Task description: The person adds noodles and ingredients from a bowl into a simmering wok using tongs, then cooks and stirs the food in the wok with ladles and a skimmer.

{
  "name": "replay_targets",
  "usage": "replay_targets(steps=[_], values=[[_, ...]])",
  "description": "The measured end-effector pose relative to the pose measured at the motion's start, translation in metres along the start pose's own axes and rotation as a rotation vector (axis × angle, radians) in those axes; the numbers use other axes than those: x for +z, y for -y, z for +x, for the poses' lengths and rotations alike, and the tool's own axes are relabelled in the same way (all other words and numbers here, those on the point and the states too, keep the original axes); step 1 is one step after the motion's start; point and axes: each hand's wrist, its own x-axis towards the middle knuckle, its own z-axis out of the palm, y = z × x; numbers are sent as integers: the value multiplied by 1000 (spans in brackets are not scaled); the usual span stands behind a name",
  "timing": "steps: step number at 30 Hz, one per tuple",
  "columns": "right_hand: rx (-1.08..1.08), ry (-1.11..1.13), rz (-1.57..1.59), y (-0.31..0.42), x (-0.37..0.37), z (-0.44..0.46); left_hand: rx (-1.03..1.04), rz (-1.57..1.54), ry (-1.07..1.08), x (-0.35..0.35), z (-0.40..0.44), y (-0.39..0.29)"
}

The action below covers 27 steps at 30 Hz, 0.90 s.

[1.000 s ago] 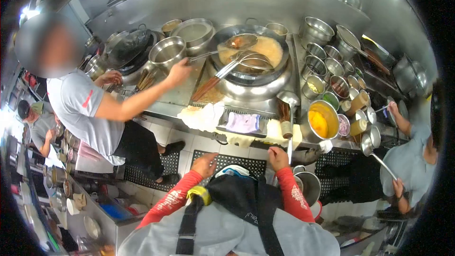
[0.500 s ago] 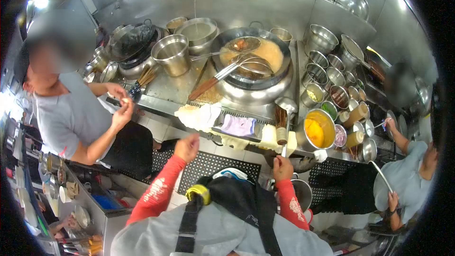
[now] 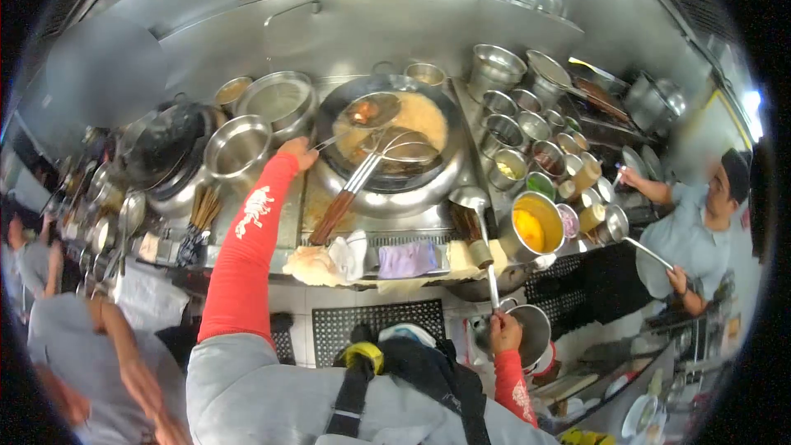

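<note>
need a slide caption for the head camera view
Left hand grips a strainer over the wok while the right hand holds a ladle.

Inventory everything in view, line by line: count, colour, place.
Woks: two, dark, centre and left
Mesh skimmer: one, dark, over centre wok
Wooden-handled strainer: one, silver and brown, across centre wok
Ladle: one, silver, front right of centre wok
Steel containers: many, silver, mostly right
Orange-filled pot: one, silver, right of ladle
Squeeze bottles: at least two, tan and yellow, right
Cloths: several, purple and pale, before centre wok
Floor mats: several, black, below
Co-workers: at least two, grey-shirted, left and right
Left grip: one, red-sleeved, closed on mesh skimmer
Right grip: one, red-sleeved, closed on ladle
</note>
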Motion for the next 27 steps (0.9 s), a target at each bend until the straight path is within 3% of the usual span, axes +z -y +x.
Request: replay_targets(steps=[1,4,8,14,18,23,27], values=[[30,-29,36,-3,3,-9,-391,-532,329,-23,-2,-24],[17,-113,1,4,-6,-37,-485,-937,570,-30,-5,-39],[26,-176,35,-20,6,-53,-491,-1258,352,-23,-12,-45],[34,-41,18,-26,3,-41,-347,-1235,225,-62,-75,-74],[-135,-65,-86,-15,-10,-19,-269,-1227,204,-82,-121,-96],[-238,27,-1,-49,20,10,-236,-1100,170,-66,-169,-118],[-147,155,82,-56,24,21,-226,-969,84,-53,-195,-142]])
